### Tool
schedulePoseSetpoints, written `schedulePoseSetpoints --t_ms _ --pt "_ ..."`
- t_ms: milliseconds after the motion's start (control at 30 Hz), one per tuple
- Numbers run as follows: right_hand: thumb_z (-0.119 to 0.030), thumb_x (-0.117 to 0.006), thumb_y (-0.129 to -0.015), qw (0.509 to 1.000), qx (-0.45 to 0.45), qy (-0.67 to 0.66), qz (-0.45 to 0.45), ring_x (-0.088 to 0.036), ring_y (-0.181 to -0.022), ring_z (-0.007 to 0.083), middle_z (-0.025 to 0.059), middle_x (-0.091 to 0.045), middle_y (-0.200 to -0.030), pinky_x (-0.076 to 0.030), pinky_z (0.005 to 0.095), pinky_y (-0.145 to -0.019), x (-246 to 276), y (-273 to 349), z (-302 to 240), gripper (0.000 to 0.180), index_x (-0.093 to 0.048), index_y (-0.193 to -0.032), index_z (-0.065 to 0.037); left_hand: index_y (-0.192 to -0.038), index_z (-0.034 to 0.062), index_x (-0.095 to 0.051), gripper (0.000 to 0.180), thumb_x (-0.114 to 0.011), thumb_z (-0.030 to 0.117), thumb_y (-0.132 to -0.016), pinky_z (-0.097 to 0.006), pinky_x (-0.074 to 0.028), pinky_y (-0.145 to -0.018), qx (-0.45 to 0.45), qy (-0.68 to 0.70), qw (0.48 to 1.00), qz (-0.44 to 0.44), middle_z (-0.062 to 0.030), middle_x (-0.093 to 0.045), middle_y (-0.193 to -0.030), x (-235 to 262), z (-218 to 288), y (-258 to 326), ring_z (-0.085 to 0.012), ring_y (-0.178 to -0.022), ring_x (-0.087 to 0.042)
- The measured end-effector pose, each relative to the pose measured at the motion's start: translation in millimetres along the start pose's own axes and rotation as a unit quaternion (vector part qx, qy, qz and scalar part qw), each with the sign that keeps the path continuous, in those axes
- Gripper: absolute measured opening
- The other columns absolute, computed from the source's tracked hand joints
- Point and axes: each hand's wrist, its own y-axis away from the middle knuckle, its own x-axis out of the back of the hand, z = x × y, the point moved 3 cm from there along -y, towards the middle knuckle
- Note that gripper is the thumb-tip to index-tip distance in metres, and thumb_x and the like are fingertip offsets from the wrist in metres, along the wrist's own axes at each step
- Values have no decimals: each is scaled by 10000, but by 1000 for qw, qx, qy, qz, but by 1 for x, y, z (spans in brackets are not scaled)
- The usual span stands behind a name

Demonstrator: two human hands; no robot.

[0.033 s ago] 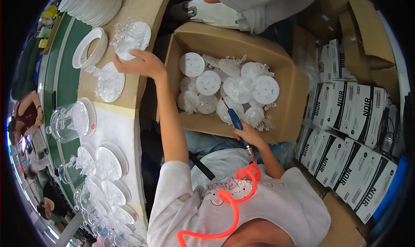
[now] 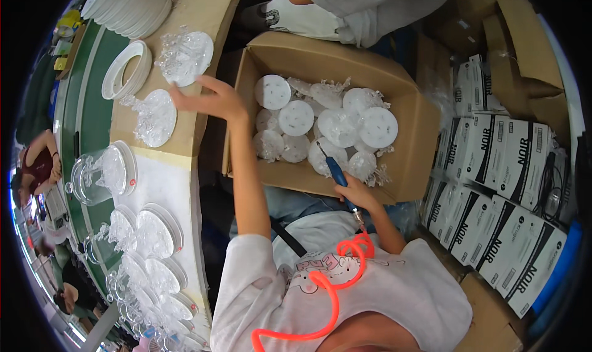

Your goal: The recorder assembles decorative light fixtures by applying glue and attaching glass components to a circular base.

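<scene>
My left hand (image 2: 211, 102) hovers over the table's right edge, fingers apart and slightly blurred, with nothing in them. Beside its fingertips lie two white discs with clear plastic decorations, an upper disc (image 2: 200, 55) and a lower disc (image 2: 159, 116). Over the near side of the cardboard box, my right hand (image 2: 357, 190) is wrapped round a blue air blow gun (image 2: 336, 169), its thin nozzle pointing up and left. A coiled orange hose (image 2: 330, 284) runs from the tool across my shirt. Several white discs (image 2: 297, 118) with clear pieces fill the box (image 2: 327, 47).
A white ring (image 2: 112, 74) and stacked white plates (image 2: 132, 10) occupy the far left. Clear domes (image 2: 92, 178) and more discs (image 2: 155, 232) line the table's near part. Packed cartons (image 2: 487, 229) stand on the right. Another person (image 2: 382, 7) is beyond the box.
My left hand has drawn back a little to the right, away from the upper disc, and its fingers have spread. My right hand with the blow gun has hardly moved.
</scene>
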Motion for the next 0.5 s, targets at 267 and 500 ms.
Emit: schedulePoseSetpoints --t_ms 267,500 --pt "-216 -563 -703 997 -60 19 40 -523 -483 152 71 -528 -578 -422 297 -465 59 54 48 239 -472 -790 -13 -1272 44 -289 921 -731 395 -545 -573 -203 -934 -86 71 728 -676 -278 -232 -1291 10 111 214 -423 -1203 -211" --pt "-241 -551 -720 987 -74 16 142 -533 -503 160 66 -528 -552 -416 295 -486 81 86 64 232 -495 -729 -17 -1358 192 -112 1166 -689 621 -440 -624 -163 -914 -261 -66 563 -782 -312 -109 -1338 -7 155 324 -505 -1196 -180"
